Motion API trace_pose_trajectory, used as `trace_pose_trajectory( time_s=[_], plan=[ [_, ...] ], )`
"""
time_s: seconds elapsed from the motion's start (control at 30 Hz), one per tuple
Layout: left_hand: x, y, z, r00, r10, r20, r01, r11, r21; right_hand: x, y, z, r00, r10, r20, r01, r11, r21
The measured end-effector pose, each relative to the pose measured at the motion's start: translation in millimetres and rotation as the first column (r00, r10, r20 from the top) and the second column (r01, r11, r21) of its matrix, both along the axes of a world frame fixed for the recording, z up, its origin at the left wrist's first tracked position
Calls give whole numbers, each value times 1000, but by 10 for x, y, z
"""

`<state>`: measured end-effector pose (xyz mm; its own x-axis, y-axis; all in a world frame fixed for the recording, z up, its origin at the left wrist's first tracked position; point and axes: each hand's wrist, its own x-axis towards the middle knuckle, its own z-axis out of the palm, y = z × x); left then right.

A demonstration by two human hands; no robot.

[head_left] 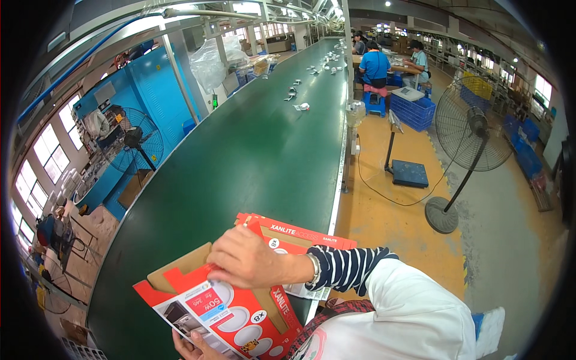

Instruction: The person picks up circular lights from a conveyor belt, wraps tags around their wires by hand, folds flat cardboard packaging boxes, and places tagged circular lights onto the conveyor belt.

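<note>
One red ctn (231,312) is tilting at 7 o'clock over the green belt (198,186). L hand (198,349) is gripping its 8 o'clock edge, part-closed; R hand (241,258) is curling half-closed at its 12 o'clock side, can't tell if gripping

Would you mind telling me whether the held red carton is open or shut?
Open: the held red carton shows bare brown cardboard beside its printed front.

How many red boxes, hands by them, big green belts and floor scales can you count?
Red boxes: 2
Hands: 2, the left hand and the right hand
Green belt: 1
Floor scale: 1
Total: 6
</note>
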<state>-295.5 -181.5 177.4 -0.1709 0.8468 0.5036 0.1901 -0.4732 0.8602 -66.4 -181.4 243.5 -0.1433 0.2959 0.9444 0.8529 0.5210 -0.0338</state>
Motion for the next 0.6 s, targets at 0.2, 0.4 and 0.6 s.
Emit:
trace_pose_trajectory(
  time_s=[0.2,0.4,0.6],
  plan=[
    [8,-50,62,957,19,-290,12,994,105,-284,6,45,973,231,4,-231,971,-59],
    [-403,-32,-397,919,-318,-233,185,870,-458,-497,158,58,854,514,-85,-521,845,-120],
    [-650,69,-462,974,-222,-36,190,898,-396,-675,303,-59,933,235,271,-266,960,85]
  ],
)
